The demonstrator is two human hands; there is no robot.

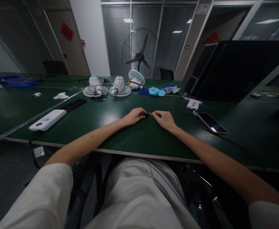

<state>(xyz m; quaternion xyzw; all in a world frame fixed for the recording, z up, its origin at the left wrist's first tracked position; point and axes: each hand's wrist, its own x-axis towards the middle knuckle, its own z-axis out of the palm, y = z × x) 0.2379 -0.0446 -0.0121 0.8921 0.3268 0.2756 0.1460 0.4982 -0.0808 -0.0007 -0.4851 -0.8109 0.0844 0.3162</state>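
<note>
head view: left hand (134,116) low over green table (130,138), forearm angled inward, fingers curled around small dark object (144,115); right hand (164,119) opposite, fingertips pinching thin pale piece (150,113). dark object partly hidden; pale piece short, between hands, detail too small to tell.

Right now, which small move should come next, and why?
Perhaps steady the small dark object with the left hand before shifting the right hand: it shows only partly past the left hand, and a thin bright piece, too small to identify, appears between the hands.
</note>
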